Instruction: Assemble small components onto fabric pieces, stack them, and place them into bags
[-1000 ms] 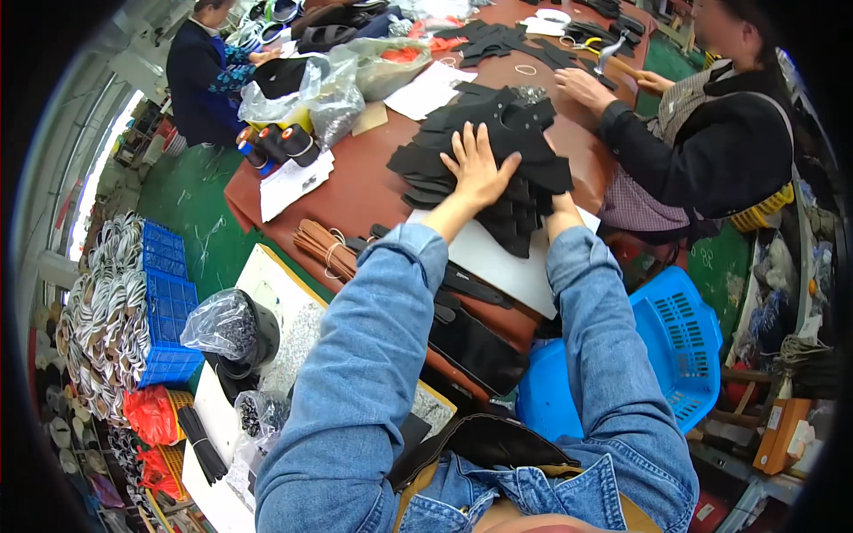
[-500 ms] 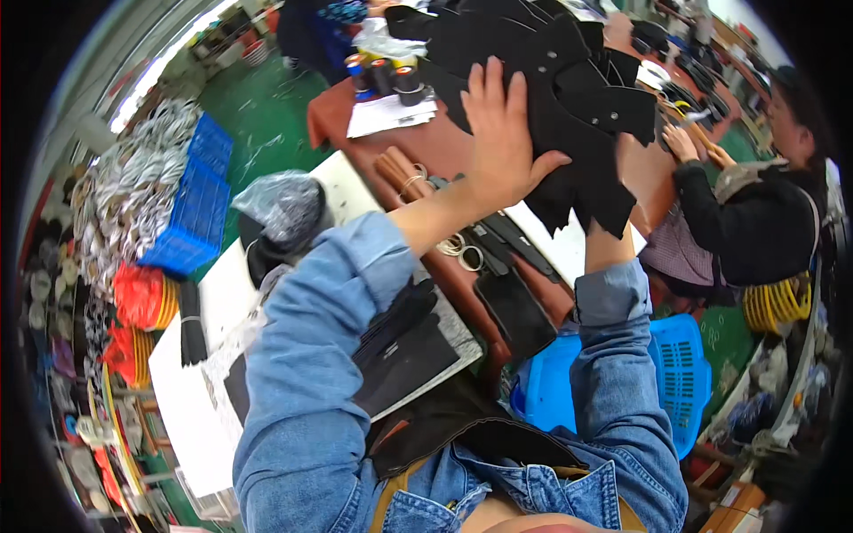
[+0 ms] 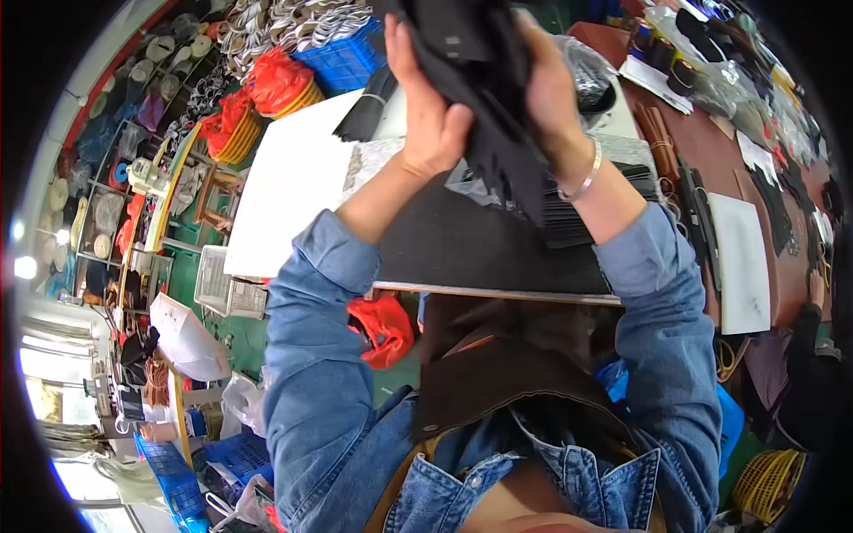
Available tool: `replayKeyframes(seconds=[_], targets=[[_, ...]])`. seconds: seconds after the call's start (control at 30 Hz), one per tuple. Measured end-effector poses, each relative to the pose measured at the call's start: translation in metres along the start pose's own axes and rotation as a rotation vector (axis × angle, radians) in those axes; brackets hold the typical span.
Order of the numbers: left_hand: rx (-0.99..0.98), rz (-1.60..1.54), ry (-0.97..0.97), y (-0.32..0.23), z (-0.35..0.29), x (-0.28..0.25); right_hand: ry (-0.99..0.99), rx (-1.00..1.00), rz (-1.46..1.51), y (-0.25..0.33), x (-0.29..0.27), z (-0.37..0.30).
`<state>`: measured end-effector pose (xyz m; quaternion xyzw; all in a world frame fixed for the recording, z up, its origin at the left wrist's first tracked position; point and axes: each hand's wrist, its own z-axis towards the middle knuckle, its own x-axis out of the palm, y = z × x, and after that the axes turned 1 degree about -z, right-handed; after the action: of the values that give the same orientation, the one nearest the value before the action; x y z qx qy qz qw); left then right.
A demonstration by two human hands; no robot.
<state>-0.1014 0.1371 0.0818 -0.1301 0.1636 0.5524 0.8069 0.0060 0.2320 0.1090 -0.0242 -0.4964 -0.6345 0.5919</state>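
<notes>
A bundle of black cut pieces [image 3: 471, 80], seemingly leather or fabric, is held up in front of me between both hands. My left hand [image 3: 431, 124] presses against its left side, thumb toward me. My right hand [image 3: 549, 98], with a bracelet at the wrist, grips its right side; some fingers are hidden behind the pieces. Narrow tails of the bundle hang over the worktable. Below it lies a black sheet [image 3: 480, 244], and a stack of black strips [image 3: 577, 231] sits by my right wrist.
The white tabletop [image 3: 289, 178] extends left, with a tied black bundle [image 3: 369, 105] at its far side. Beyond stand a blue crate [image 3: 342, 58] and red bags [image 3: 280, 80]. A reddish-brown table [image 3: 729, 169] is at right, where another person [image 3: 804, 382] works. Below hangs a red bag [image 3: 382, 329].
My view has turned left, from the reddish-brown table to the white worktable. Both hands have brought black pieces along; the left hand, earlier spread flat on them, now clasps their side.
</notes>
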Motion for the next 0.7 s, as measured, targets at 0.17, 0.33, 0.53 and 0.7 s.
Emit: replayKeyframes(seconds=[0.17, 0.33, 0.53, 0.7], targets=[[-0.897, -1.132, -0.247, 0.021, -0.071, -0.041, -0.099, -0.187, -0.644, -0.055, 0.100, -0.019], [-1.239, -1.410, -0.384, 0.042, -0.143, -0.050, -0.171, 0.068, -1.394, -0.177, 0.089, -0.032], [-1.460, -1.175, -0.339, 0.085, -0.209, -0.107, -0.083, 0.192, -1.441, -0.233, 0.083, -0.066], [-1.717, -0.516, -0.077, 0.109, -0.230, -0.193, 0.104, 0.340, -1.614, -0.254, 0.098, -0.080]])
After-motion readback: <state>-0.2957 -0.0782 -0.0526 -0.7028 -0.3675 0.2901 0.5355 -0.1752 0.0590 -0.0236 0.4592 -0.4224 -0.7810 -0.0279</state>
